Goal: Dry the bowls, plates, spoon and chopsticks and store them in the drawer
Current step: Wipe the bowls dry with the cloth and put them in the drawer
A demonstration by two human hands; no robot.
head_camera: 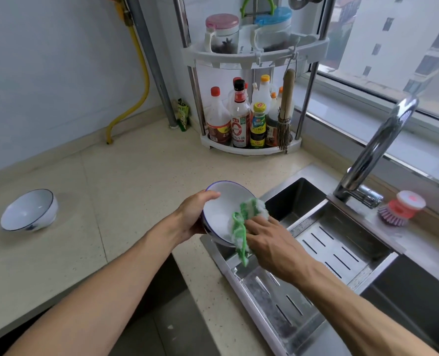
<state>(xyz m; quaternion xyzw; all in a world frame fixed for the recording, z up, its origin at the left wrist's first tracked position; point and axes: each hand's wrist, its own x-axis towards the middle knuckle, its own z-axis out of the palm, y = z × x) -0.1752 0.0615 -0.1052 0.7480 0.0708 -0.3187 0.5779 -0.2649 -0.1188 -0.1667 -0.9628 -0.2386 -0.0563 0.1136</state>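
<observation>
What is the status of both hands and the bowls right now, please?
Left hand grips tilted bowl by its rim. Right hand presses green cloth inside it. Second bowl tilted on counter. Nothing obstructing.

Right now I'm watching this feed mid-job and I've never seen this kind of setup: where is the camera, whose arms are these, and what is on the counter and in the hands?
There is no machine here. It is one picture from a wide-angle camera worn on a person's head, looking forward and down, so the two bare arms are the wearer's own.

The left hand holds a white bowl tilted at the sink's edge, thumb over its rim. The right hand presses a green and white cloth into that bowl; I cannot see how its fingers lie.

A second bowl lies tipped on the counter to the left. On the right, a slotted metal tray sits across the sink, with a tap and a dish brush behind. A corner rack holds bottles.
</observation>
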